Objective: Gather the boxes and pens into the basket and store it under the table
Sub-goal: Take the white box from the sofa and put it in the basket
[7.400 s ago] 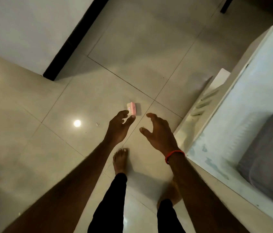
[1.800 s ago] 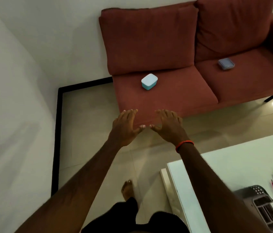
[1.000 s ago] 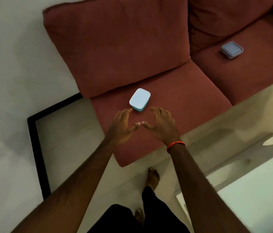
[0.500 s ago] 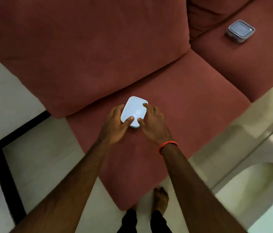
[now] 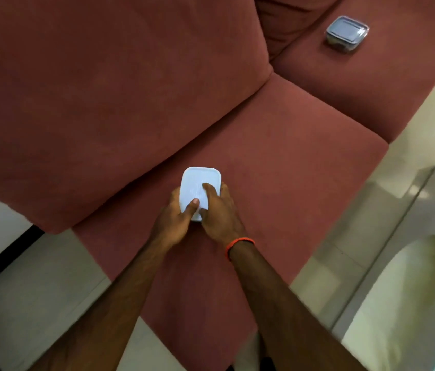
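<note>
Pale-blue lidded box: on the red sofa's left seat cushion, near frame centre.
Left hand: clasps the box's near-left side, thumb on lid.
Right hand: clasps its near-right side, fingers over lid.
Axis: long axis runs 6 to 12 o'clock, lid up.
Second box: clear, dark-lidded, at 1 o'clock on the other cushion.
Progress: early, judging by this; neither box gathered, basket and pens out of view.

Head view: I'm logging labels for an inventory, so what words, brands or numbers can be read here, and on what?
None can be read.
White box, held by both hands: faint raised marks on the lid, too blurred to read as text.
Grey-lidded box on the far sofa cushion: no legible label.
Orange wristband: plain.
</note>
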